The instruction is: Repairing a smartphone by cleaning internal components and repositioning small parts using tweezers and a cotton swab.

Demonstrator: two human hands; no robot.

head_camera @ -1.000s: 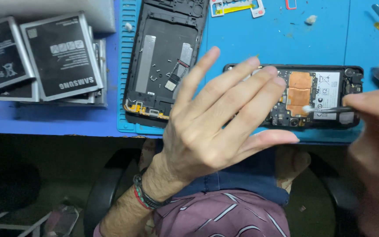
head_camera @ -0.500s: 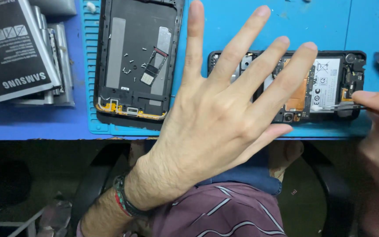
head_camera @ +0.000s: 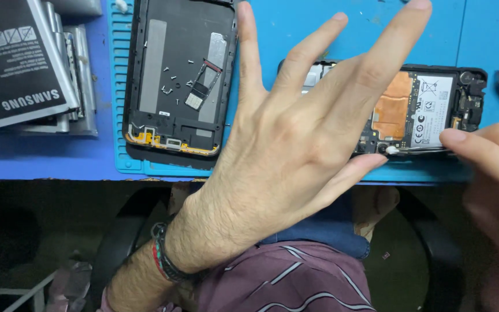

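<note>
Opened phone (head_camera: pixel 428 107) half hidden behind spread left hand (head_camera: pixel 295 144); batteries (head_camera: pixel 24 69) apart.

Two hands (head_camera: pixel 295 144) (head_camera: pixel 492 167) — two opened phones (head_camera: pixel 428 107) (head_camera: pixel 177 81), one tweezers (head_camera: pixel 423 150), one battery stack (head_camera: pixel 18 63).

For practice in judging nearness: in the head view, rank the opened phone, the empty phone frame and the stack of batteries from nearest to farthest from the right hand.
1. Opened phone: just beside the right hand, on the right of the mat.
2. Phone frame: mid-left, past the spread left hand.
3. Batteries: far left edge.
</note>
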